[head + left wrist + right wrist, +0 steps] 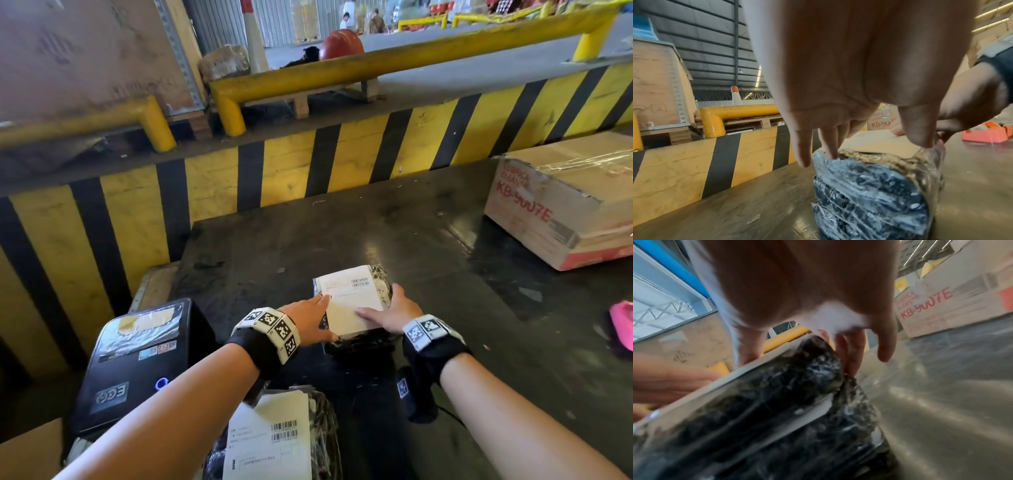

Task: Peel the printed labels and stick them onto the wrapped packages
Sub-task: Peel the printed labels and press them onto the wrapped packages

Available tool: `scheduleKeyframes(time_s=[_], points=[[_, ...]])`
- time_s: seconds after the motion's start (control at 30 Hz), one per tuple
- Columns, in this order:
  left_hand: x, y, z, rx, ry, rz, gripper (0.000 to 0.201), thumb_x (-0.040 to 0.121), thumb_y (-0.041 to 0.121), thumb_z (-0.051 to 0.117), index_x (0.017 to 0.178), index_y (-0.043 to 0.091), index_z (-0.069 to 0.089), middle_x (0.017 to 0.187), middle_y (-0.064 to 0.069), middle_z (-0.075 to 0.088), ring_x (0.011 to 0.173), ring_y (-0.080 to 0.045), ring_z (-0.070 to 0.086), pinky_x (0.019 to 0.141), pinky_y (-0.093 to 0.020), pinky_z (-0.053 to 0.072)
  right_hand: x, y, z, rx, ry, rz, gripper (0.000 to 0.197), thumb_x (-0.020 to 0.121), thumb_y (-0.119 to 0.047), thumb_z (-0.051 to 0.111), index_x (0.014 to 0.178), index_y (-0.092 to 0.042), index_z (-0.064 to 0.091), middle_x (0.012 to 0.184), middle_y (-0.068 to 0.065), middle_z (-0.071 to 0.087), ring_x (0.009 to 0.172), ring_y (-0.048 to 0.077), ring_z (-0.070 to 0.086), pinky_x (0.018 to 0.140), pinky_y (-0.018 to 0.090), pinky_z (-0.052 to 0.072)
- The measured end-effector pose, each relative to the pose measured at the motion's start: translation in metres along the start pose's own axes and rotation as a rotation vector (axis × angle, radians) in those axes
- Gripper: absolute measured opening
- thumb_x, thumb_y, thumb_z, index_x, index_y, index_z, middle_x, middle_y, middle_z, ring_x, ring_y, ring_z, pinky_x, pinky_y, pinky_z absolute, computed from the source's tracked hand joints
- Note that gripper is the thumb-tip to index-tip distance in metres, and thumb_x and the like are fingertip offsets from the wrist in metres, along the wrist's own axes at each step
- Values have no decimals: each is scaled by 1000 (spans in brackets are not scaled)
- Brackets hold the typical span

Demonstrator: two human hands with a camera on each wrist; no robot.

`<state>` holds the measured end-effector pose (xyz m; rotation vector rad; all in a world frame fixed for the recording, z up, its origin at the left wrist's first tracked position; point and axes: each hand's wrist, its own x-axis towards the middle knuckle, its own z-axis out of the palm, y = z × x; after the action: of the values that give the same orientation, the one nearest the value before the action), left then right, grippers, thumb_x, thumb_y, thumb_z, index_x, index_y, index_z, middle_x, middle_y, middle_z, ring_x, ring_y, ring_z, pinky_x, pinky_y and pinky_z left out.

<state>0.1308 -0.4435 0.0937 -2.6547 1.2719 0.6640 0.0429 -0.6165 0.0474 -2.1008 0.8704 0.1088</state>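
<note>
Two wrapped packages on the dark desk (445, 308): one package (359, 337) mid-desk with a white label (349, 301) on top, a second package (318, 431) closer in, also labelled. Left hand (308, 317) and right hand (394, 313) both lie on the far one, fingers (830, 146) straight and fairly spread, pressing the label flat. One label printer (137, 359) at left, one cardboard box (565, 198) at right.

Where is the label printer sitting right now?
In the head view the black label printer sits at lower left, at the table's left edge, beside the left hand's forearm and left of the near labelled package.
</note>
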Motion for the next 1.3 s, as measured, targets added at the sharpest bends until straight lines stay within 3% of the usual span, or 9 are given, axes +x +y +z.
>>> scheduleKeyframes(time_s=[0.2, 0.3, 0.4, 0.6, 0.77, 0.83, 1.0, 1.2, 1.3], points=[[-3, 3, 0, -38, -15, -69, 71, 89, 45, 58, 141, 8, 28, 141, -9, 45, 120, -26, 52, 97, -38, 44, 7, -6, -1, 64, 16, 114, 112, 62, -48, 82, 143, -7, 16, 139, 12, 47, 124, 31, 49, 101, 38, 42], [-8, 2, 0, -87, -26, -91, 73, 88, 43, 61, 143, 8, 28, 140, -9, 46, 122, -27, 51, 101, -38, 42, 4, -4, 2, 128, 12, 136, 105, 61, -46, 82, 138, -7, 23, 136, 12, 48, 121, 31, 51, 98, 37, 42], [-6, -2, 1, -163, -39, -134, 79, 85, 44, 64, 144, 11, 24, 138, -9, 50, 120, -26, 53, 101, -39, 43, 2, 1, 14, 234, 52, 133, 112, 59, -46, 83, 143, -13, 18, 141, 14, 43, 125, 32, 47, 104, 39, 40], [-11, -2, -5, -198, -82, -184, 93, 86, 47, 62, 153, 17, 4, 148, -11, 39, 131, -28, 44, 109, -37, 35, -3, 7, 28, 344, 98, 65, 110, 63, -47, 81, 147, -20, 16, 143, 11, 43, 128, 33, 45, 106, 38, 37], [-34, -5, -13, -258, -33, -178, 78, 87, 43, 62, 149, 21, 20, 141, -10, 49, 128, -29, 49, 107, -41, 38, -5, 7, 26, 432, 95, -22, 103, 67, -39, 81, 146, -24, 18, 140, 7, 48, 124, 30, 50, 106, 35, 38], [-51, -2, -20, -214, 29, -154, 75, 90, 43, 58, 150, 20, 18, 137, -13, 52, 124, -30, 51, 105, -39, 41, -10, 8, 25, 482, 106, -46, 100, 68, -34, 81, 146, -23, 18, 139, 7, 49, 122, 30, 51, 104, 35, 39], [-108, 10, -20, -159, 135, -97, 81, 92, 45, 54, 152, 18, 7, 150, -13, 38, 133, -27, 43, 108, -36, 36, -33, 19, 15, 573, 157, -89, 96, 70, -28, 81, 146, -22, 22, 139, 6, 48, 123, 27, 50, 105, 37, 39], [-172, 21, 31, -123, 140, -56, 80, 94, 48, 48, 152, 13, 6, 157, -8, 22, 141, -24, 30, 114, -40, 30, -85, 62, -2, 695, 241, -104, 85, 69, -27, 82, 141, -22, 37, 128, 2, 58, 110, 21, 57, 95, 33, 45], [-191, 33, 64, -105, 115, -57, 81, 94, 55, 42, 152, 14, 5, 160, -8, 12, 145, -25, 22, 116, -42, 25, -122, 92, -6, 691, 244, -69, 96, 58, -41, 86, 140, -29, 38, 127, 1, 60, 112, 22, 59, 99, 39, 46]])
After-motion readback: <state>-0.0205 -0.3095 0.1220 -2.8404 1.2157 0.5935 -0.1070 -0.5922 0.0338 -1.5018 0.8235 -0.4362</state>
